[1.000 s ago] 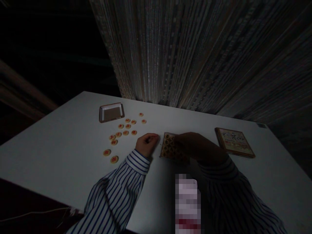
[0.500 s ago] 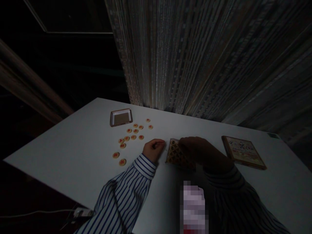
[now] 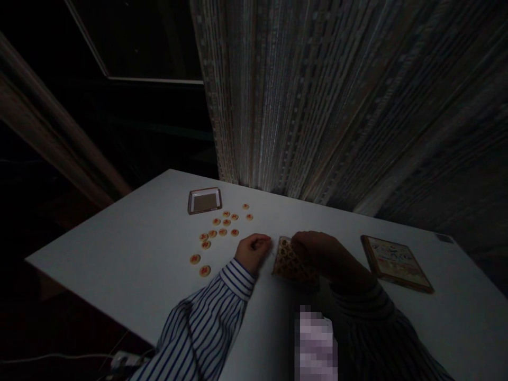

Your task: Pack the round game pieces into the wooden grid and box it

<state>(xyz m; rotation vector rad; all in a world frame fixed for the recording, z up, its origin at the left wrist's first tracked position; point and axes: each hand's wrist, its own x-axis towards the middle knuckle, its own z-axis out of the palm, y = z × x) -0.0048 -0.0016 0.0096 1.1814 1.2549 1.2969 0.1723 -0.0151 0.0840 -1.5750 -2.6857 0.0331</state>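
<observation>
Clearly nearer to the box of dark-marked pieces (image 3: 283, 264): right hand (image 3: 319, 253), over its right part from the right, fingers bunched, grip impossible to tell. Just left of the box, left hand (image 3: 251, 255), fingers curled narrow, any contents hidden. Long axis obscured; loose red-marked pieces (image 3: 223, 232) farther left.

A white worktop (image 3: 119, 254) stands before a long string curtain (image 3: 273, 106) in greys and browns. A dark patch (image 3: 443, 238) marks its far right corner. At the far left hangs a brownish drape (image 3: 51, 114), near a pale-edged dark panel (image 3: 154, 47). Below the worktop, a white cable (image 3: 59, 357) runs to a white block (image 3: 126, 360).
</observation>
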